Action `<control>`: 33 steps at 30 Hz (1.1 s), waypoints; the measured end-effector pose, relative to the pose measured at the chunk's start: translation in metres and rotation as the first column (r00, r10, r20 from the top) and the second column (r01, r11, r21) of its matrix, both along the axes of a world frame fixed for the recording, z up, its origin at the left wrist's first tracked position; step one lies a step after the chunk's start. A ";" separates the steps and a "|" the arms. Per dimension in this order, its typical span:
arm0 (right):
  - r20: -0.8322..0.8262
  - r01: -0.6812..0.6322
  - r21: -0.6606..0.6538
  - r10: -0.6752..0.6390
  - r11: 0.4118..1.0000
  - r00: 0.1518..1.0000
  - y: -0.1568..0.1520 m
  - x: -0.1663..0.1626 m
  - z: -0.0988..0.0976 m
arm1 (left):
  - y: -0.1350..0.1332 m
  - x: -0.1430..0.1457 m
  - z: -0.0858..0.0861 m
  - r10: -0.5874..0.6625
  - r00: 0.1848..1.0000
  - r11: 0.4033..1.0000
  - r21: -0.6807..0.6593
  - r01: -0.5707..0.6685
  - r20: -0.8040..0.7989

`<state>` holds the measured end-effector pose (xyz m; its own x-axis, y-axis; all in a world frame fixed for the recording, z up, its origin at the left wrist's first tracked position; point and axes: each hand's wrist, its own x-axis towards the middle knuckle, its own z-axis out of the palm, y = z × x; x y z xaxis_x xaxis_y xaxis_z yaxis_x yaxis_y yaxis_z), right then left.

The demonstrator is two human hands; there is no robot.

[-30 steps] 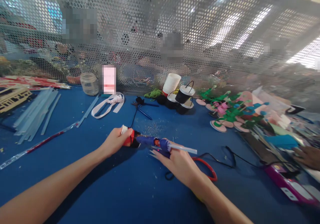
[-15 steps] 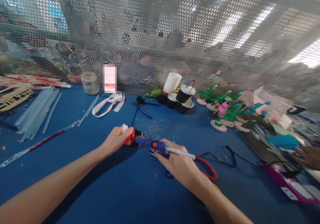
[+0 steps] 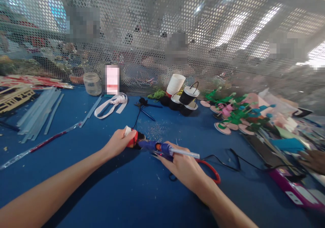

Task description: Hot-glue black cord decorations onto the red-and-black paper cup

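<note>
Glue gun (image 3: 152, 145) in the right hand (image 3: 186, 163): smooth blue plastic, faintly glossy
Cup (image 3: 132, 142) in the left hand (image 3: 117, 142): paper-like, smooth white and red
Bench (image 3: 122, 194) under the hands: smooth, mostly matt blue, gritty with specks (image 3: 156, 129)
Screen (image 3: 142, 14) beyond the hands: perforated, dull grey metal
Ribbon (image 3: 118, 100) beyond the left hand: white, satiny cloth
Glue sticks (image 3: 38, 114) left of the left hand: frosted, translucent plastic
Jar (image 3: 92, 85) beyond the left hand: clear, shiny; glass or plastic unclear
Stacked cups (image 3: 175, 83) beyond the right hand: matt white paper
Power strip (image 3: 296, 189) right of the right hand: glossy purple plastic

The head camera looks forward, down over the blue table (image 3: 114, 194).
</note>
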<state>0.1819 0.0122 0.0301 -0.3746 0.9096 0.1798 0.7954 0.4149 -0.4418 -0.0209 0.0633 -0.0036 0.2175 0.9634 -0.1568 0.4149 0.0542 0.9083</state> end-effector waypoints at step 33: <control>-0.012 0.015 -0.014 -0.016 1.000 1.000 0.002 -0.001 -0.002 | -0.002 -0.001 -0.002 -0.016 1.000 1.000 0.022 0.015 0.026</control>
<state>0.1809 0.0141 0.0283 -0.3583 0.9177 0.1714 0.7965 0.3963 -0.4567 -0.0217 0.0616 -0.0052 0.2360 0.9630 -0.1300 0.3914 0.0283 0.9198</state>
